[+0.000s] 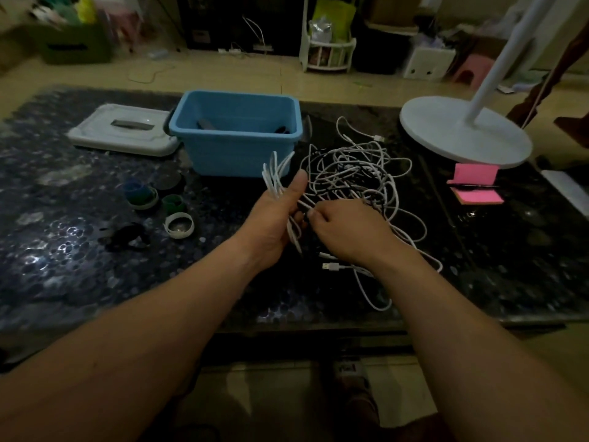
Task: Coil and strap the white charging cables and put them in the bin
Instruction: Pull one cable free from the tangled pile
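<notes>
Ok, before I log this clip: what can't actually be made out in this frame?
- Bin contents: the blue bin wall hides most of the inside; only dark shapes show, head view.
- Cable count: the white cable tangle overlaps itself, too knotted to count.
- Right hand fingertips: turned away, so its grip is unclear.
- Coil in the left hand: lower loops hidden by the palm.
- Strap rolls: dim, kind unclear.

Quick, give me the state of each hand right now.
Left hand: closed around a folded white cable bundle.
Right hand: fingers curled, pinching a cable strand beside the left hand, above the tangled cable pile.
</notes>
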